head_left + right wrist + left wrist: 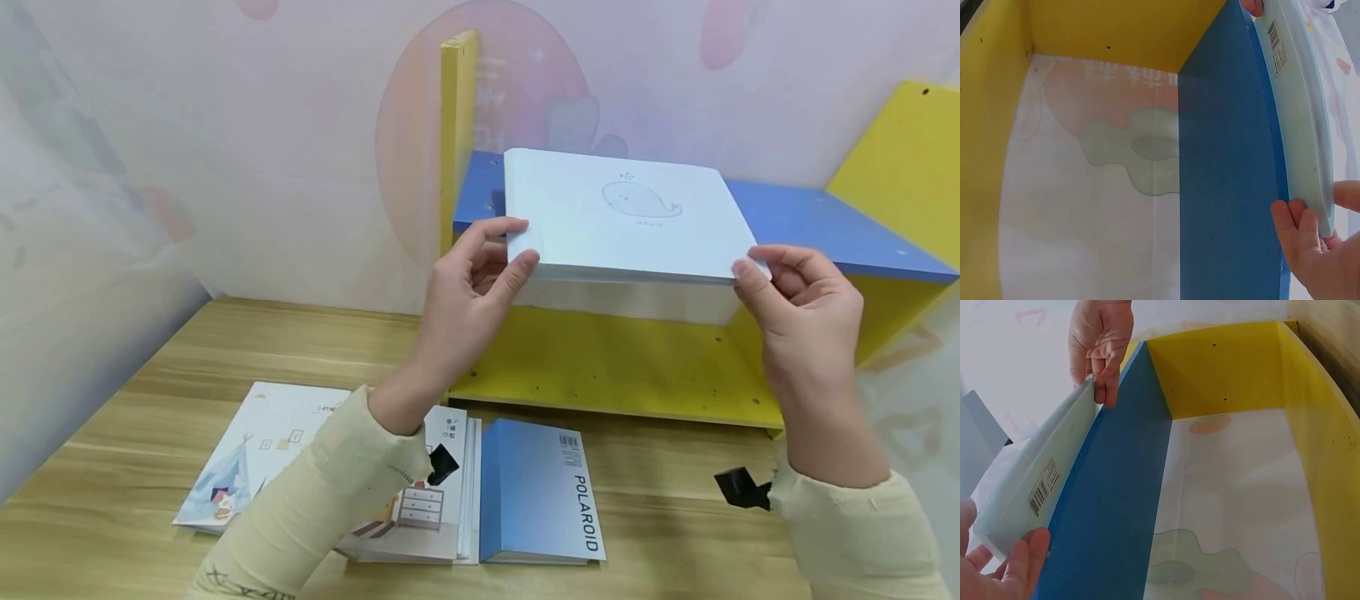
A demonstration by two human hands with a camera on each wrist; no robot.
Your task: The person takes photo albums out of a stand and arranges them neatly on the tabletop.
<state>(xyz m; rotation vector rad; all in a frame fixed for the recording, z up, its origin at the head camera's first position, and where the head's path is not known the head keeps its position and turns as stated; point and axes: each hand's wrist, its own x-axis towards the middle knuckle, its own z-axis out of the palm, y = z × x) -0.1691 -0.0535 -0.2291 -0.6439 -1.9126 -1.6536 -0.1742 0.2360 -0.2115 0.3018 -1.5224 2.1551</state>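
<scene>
A white book [570,229] with a whale line drawing on its cover is held up level in front of the shelf's blue board [817,221]. My left hand [468,296] pinches its near left corner, thumb on top. The near right corner is gripped between the thumb and fingers of my right hand [810,321]. From below, the left wrist view shows a barcode on the pale underside of the book [1054,469], beside the blue board [1116,469]. In the right wrist view, the right hand's fingers [1307,237] curl under the book's end.
On the wooden table [675,517] lie a blue POLAROID book [536,492] and several illustrated books [420,533], partly covered by my left sleeve. The shelf has yellow side panels [900,167] and a yellow bottom board [600,358]. A printed curtain [262,150] hangs behind.
</scene>
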